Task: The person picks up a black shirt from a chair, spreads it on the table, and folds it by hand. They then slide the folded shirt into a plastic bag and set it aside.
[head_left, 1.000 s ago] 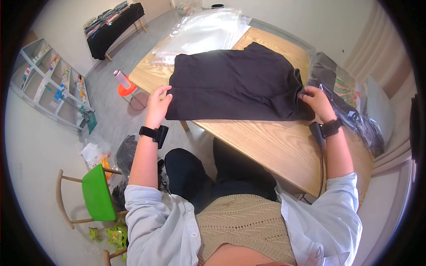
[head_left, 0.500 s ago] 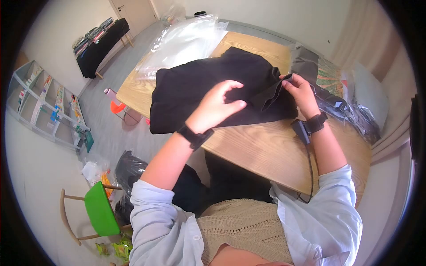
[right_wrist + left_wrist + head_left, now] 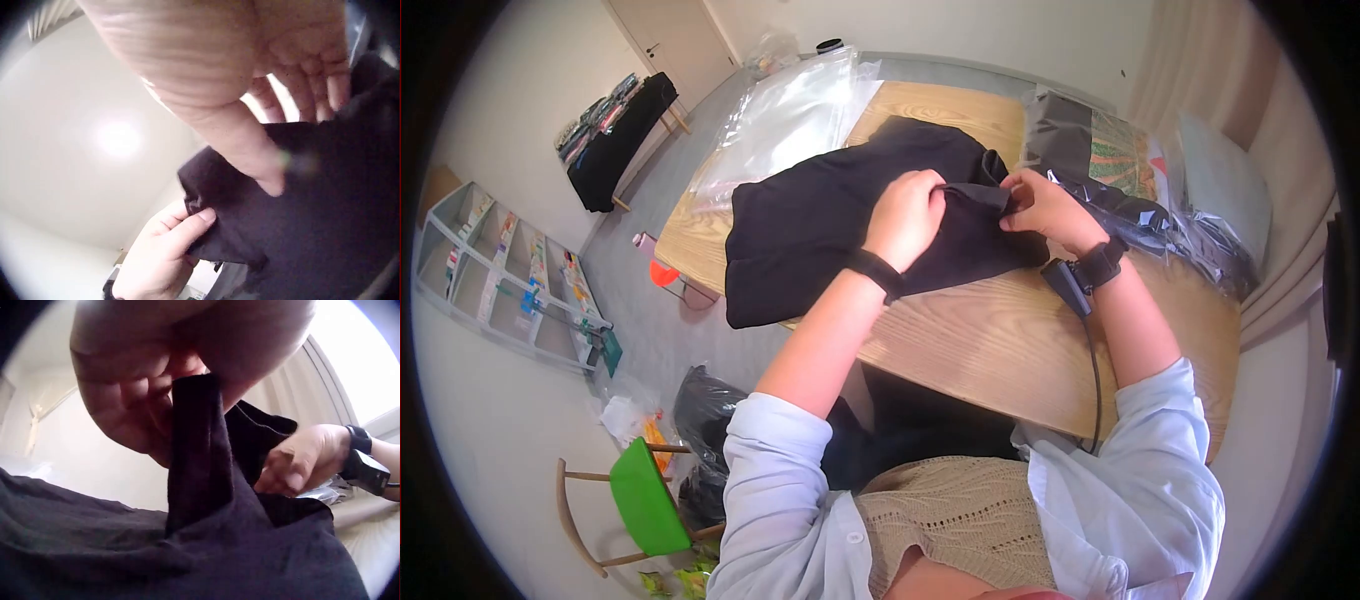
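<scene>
A folded black garment [image 3: 820,220] lies across the wooden table, its right-hand end lifted into a band-like fold. My left hand [image 3: 908,220] pinches that raised edge between thumb and fingers; in the right wrist view the left thumb lies flat on the cloth. Opposite it, my right hand [image 3: 1050,208] pinches the same fold from the right, its thumb [image 3: 265,169] pressed on the dark fabric. The left wrist view shows the band of cloth [image 3: 199,450] standing up from the garment into the left hand. Both wrists wear black straps with small devices.
Clear plastic bags [image 3: 795,120] lie at the table's back left. On the right are plastic-wrapped dark packages [image 3: 1060,135]. A green chair [image 3: 648,500] and black bag [image 3: 705,405] stand at the lower left, with a shelf [image 3: 510,280] by the wall. A cable [image 3: 1097,380] hangs from the right wrist.
My left hand has left the garment's left edge, crossed rightward and taken hold of the fold. My right hand has kept its hold and lifted the edge leftward. The head view has turned right.
</scene>
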A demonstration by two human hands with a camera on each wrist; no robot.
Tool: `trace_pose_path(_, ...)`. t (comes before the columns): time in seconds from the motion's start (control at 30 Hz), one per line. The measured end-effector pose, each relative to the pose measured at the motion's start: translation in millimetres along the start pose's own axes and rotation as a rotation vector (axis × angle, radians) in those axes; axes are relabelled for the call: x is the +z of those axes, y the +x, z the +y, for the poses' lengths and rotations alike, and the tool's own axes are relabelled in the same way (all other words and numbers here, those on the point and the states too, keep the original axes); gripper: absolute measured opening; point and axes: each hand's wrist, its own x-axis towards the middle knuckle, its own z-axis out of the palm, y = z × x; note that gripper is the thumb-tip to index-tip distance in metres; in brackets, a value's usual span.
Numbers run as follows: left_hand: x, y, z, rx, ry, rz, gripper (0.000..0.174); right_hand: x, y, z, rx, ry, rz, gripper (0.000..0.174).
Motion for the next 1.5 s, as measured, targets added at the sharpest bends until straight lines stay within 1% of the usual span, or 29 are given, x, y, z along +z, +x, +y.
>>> trace_pose_path(0.07,-7,4,-6,-0.015,-0.030,-0.025,0.014,0,-1,1,0.109,-0.269,-0.034,0.055)
trace_pose_path(0.1,-10,4,-8,-0.014,-0.028,-0.027,0.014,2,2,15,0.021,-0.315,0.028,0.049)
trace_pose_path(0.13,-13,5,-9,-0.008,-0.056,-0.020,0.015,-1,3,19,0.021,-0.313,0.029,0.049)
trace_pose_path(0.2,-19,4,-10,-0.002,-0.085,-0.014,0.016,-5,4,19,-0.010,-0.463,0.033,0.038)
trace_pose_path(0.23,-22,3,-11,-0.009,-0.093,-0.055,0.017,-5,3,18,-0.009,-0.464,0.033,0.038)
trace_pose_path(0.3,-26,-1,-17,-0.012,-0.137,-0.094,0.018,-4,1,15,0.030,-0.596,0.182,0.030)
trace_pose_path(0.33,-28,-5,-22,-0.018,-0.137,-0.091,0.018,-3,2,16,0.028,-0.598,0.176,0.030)
trace_pose_path(0.4,-32,-12,-28,0.050,-0.083,-0.181,0.016,-1,5,20,0.116,-0.690,0.152,0.028)
trace_pose_path(0.43,-33,-17,-31,-0.023,-0.100,-0.239,0.016,0,5,21,0.114,-0.691,0.148,0.028)
trace_pose_path(0.53,-34,-28,-37,-0.093,-0.142,-0.277,0.015,6,2,20,0.049,-0.699,0.146,0.025)
trace_pose_path(0.6,-36,-28,-32,-0.114,-0.171,-0.245,0.014,14,-3,9,-0.329,-0.499,0.197,0.025)
trace_pose_path(0.7,-46,-26,-21,-0.178,-0.269,-0.223,0.012,22,-5,2,-0.387,-0.515,0.141,0.027)
trace_pose_path(0.73,-53,-25,-17,-0.148,-0.242,-0.231,0.014,23,-6,-1,-0.391,-0.518,0.134,0.027)
trace_pose_path(0.77,-59,-26,-17,-0.119,-0.215,-0.237,0.016,22,-8,-3,-0.357,-0.589,0.193,0.028)
trace_pose_path(0.8,-65,-30,-23,-0.126,-0.219,-0.227,0.016,20,-9,-5,-0.323,-0.660,0.250,0.028)
trace_pose_path(0.87,-88,-41,-47,-0.148,-0.198,-0.147,0.022,14,-5,-5,-0.377,-0.726,0.222,0.029)
trace_pose_path(0.93,-117,-61,-79,-0.287,-0.107,-0.180,0.031,14,-5,-8,-0.464,-0.599,0.216,0.031)
trace_pose_path(0.97,-128,-75,-105,-0.281,-0.019,-0.153,0.031,19,-7,-17,-0.331,-0.499,0.174,0.033)
trace_pose_path(1.0,-137,-87,-125,-0.274,0.068,-0.129,0.031,20,-4,-16,-0.333,-0.500,0.170,0.033)
trace_pose_path(1.07,-156,-105,-128,-0.337,0.216,-0.159,0.033,21,7,-6,-0.345,-0.439,-0.012,0.034)
trace_pose_path(1.13,-162,-116,-136,-0.381,0.150,-0.207,0.033,17,22,5,-0.325,-0.478,-0.093,0.037)
trace_pose_path(1.17,-162,-121,-145,-0.353,0.145,-0.202,0.033,14,31,2,-0.193,-0.420,-0.105,0.039)
trace_pose_path(1.2,-162,-123,-148,-0.323,0.139,-0.195,0.032,12,31,-16,-0.137,-0.374,-0.107,0.029)
trace_pose_path(1.27,-162,-128,-155,-0.277,0.142,-0.195,0.026,7,52,-2,0.002,-0.034,-0.155,0.022)
trace_pose_path(1.3,-162,-129,-160,-0.300,0.166,-0.169,0.023,3,54,-2,0.007,-0.037,-0.142,0.022)
trace_pose_path(1.37,-162,-127,-164,-0.375,0.173,-0.104,0.016,1,59,-6,0.109,0.057,-0.268,0.028)
trace_pose_path(1.4,-161,-126,-165,-0.370,0.172,-0.103,0.016,-1,62,-4,0.108,0.055,-0.264,0.028)
trace_pose_path(1.47,-160,-126,-172,-0.549,0.034,0.081,0.013,0,65,-1,0.139,-0.026,-0.211,0.029)
trace_pose_path(1.5,-160,-125,-178,-0.603,-0.015,0.110,0.012,1,64,-3,0.141,-0.027,-0.211,0.029)
